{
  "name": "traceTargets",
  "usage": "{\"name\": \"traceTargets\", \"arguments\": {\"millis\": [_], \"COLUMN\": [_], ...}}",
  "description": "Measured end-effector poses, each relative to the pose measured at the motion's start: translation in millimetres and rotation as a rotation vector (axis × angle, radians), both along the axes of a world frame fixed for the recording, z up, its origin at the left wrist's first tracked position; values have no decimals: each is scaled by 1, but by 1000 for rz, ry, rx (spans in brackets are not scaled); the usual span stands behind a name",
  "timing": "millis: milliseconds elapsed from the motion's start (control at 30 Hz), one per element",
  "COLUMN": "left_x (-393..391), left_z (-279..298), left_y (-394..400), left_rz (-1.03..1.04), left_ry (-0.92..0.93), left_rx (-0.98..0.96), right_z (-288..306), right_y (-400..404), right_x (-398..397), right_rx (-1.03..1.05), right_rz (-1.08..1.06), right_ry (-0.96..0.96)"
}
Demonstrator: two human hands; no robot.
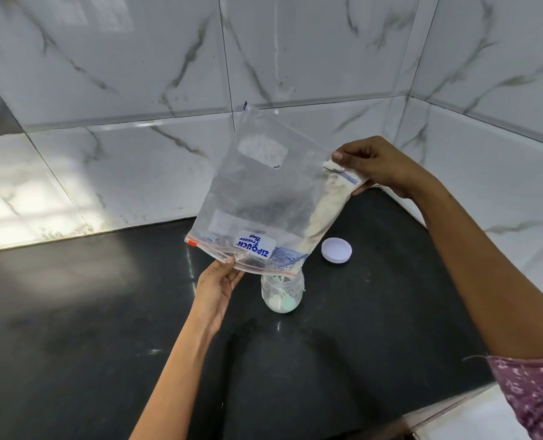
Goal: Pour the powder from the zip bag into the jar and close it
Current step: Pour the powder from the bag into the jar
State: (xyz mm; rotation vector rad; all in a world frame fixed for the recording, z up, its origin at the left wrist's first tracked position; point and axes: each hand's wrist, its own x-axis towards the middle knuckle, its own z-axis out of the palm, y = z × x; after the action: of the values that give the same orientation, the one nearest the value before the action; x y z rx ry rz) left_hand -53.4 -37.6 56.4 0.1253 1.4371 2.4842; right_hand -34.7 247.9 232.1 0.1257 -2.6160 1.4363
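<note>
White powder point(322, 211) banked along the right edge of the clear zip bag point(257, 192), bag upended, zip end down over the small open jar point(282, 292) on the black table point(73, 312). Left hand point(216, 287) under the mouth, fingers point(229, 265) pinching the zip strip just beside the jar's rim; right hand point(375, 169) up high, fingers curled round the powder-filled bottom corner. Only a little powder sitting in the jar's bottom so far, most of it apparently up in the bag. White lid point(336, 250) lying flat on the table just beside the jar, nothing screwed on yet. Risky bit here: bag mouth far wider than the jar's neck, so any sudden slide of that packed powder likely to overshoot the rim and dust the table. Also a floppy film, so a slip of the left pinch could swing the opening off the jar. Jar light and unheld: a nudge from the bag could tip it. Slow tilt and a narrowed spout probably the safe call.
</note>
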Motion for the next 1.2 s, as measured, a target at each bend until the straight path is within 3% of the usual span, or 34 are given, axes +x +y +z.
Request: {"name": "traceTargets", "arguments": {"millis": [567,933,1200], "left_x": [-1,1,-1], "left_z": [5,6,5], "left_y": [1,-1,-3], "left_rz": [22,52,151], "left_ry": [9,30,32], "left_rx": [-49,-211,-387], "right_z": [1,-1,8], "right_y": [-4,0,-8], "right_x": [-3,-8,-7], "right_rx": [90,78,230], "right_rz": [-28,5,35], "right_ry": [12,69,155]}}
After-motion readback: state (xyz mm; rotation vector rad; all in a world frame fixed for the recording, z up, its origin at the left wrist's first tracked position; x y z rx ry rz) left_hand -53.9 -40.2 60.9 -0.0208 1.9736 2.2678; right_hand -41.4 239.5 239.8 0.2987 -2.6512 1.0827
